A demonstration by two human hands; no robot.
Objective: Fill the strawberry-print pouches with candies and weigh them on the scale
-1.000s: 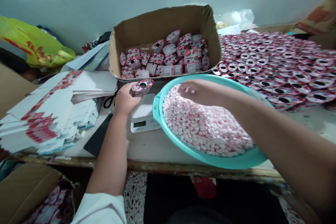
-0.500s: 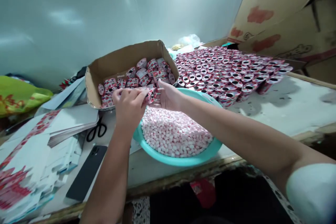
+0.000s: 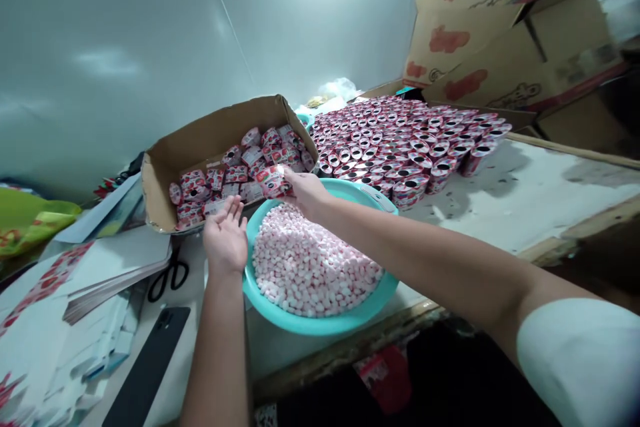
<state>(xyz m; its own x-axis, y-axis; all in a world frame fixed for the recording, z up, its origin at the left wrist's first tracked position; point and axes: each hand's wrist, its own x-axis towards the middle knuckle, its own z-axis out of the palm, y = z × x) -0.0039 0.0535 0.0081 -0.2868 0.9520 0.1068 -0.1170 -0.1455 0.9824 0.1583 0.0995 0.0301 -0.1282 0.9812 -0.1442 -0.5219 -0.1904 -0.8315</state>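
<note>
My right hand (image 3: pixel 307 193) grips a small red-and-white printed container (image 3: pixel 273 181) by its right end, above the far left rim of a turquoise basin (image 3: pixel 320 327). Palm up and fingers stretched, my left hand (image 3: pixel 227 237) holds nothing; it is left of the basin, by the front edge of a cardboard box (image 3: pixel 200 133). Pale pink and white candy-like pellets (image 3: pixel 320 273) fill much of the basin. Inside the box lie several similar printed containers (image 3: pixel 233 157), jumbled together.
Many upright printed containers with dark openings (image 3: pixel 400 140) stand in rows at the right. Black-handled scissors (image 3: pixel 167 277), a dark phone (image 3: pixel 150 367) and stacked white printed sheets (image 3: pixel 115 260) lie to the left. Large cartons (image 3: pixel 475 47) rise behind on the right.
My hands have come apart: the left has let go and turned palm up, while the right keeps the printed container. The camera view has shifted, too.
</note>
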